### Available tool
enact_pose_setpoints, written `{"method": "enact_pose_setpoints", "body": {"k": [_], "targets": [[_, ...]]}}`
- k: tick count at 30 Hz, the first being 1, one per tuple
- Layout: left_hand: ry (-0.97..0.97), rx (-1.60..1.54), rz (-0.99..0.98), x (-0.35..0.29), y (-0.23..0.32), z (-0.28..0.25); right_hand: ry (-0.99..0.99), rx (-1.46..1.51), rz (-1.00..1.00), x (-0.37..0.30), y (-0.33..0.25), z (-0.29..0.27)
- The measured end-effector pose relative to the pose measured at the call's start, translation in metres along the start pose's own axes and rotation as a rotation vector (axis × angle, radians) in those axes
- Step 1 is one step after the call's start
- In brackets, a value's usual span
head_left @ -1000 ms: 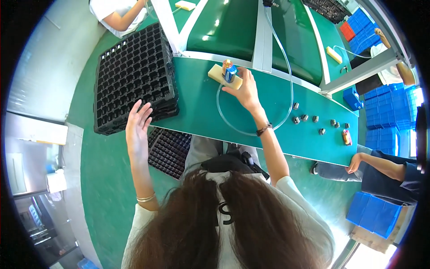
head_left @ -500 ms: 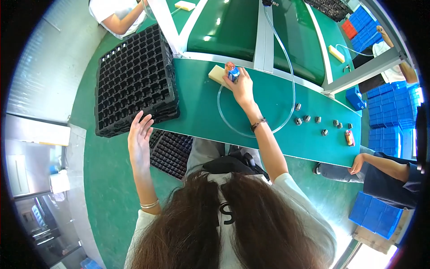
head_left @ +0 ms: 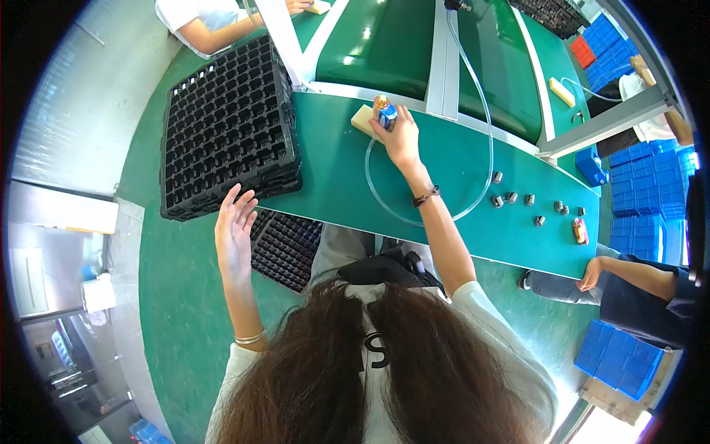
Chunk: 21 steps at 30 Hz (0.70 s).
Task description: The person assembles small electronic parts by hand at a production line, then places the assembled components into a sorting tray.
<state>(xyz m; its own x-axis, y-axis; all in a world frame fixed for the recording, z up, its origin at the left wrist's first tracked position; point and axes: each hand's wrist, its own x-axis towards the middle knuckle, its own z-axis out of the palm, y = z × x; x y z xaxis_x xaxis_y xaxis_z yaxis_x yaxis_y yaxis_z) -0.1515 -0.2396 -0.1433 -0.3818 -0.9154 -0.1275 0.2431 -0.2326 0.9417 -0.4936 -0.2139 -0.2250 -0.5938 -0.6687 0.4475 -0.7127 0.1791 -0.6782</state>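
Green floor surrounds a green table (head_left: 333,163), with a wide green belt (head_left: 377,52) running behind it. Near the table's far side, the right hand (head_left: 403,140) holds a small blue-and-orange piece (head_left: 387,115), thumb on one side and fingers curled round the other. That piece is at the right end of a pale yellow block (head_left: 362,118) (whether the two touch, I cannot tell), and a clear hose (head_left: 492,137) loops over the table nearby.

Work on this piece seems partway along: it is in the grasp but not yet released. Several small metal parts (head_left: 529,200) lie loose farther right, near a red-and-yellow piece (head_left: 580,231); whether those are finished or waiting is unclear. A few bright bits show along the far left edge of the stacked black trays (head_left: 288,166).

Orange end up, the held piece has its long axis close to upright as far as it shows, the top pointing slightly away from the person. Meanwhile the left hand (head_left: 235,222) is empty, fingers loosely spread at the trays' near edge; contact there cannot be made out.
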Motion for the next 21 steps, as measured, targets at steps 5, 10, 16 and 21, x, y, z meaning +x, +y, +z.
{"method": "enact_pose_setpoints", "body": {"k": [5, 10, 16, 21], "targets": [[0.063, 0.199, 0.092, 0.024, 0.026, -0.005, -0.153, 0.252, 0.114, 0.010, 0.006, 0.004], [0.174, 0.687, 0.538, 0.157, 0.048, -0.033, -0.314, 0.305, 0.015, 0.043, 0.032, 0.000], [0.528, 1.273, 0.703, 0.335, 0.066, -0.073, -0.005, 0.081, 0.009, 0.163, 0.062, 0.047], [0.469, 1.446, 0.381, 0.408, 0.062, -0.058, 0.061, -0.064, -0.011, 0.223, 0.111, 0.073]]}}
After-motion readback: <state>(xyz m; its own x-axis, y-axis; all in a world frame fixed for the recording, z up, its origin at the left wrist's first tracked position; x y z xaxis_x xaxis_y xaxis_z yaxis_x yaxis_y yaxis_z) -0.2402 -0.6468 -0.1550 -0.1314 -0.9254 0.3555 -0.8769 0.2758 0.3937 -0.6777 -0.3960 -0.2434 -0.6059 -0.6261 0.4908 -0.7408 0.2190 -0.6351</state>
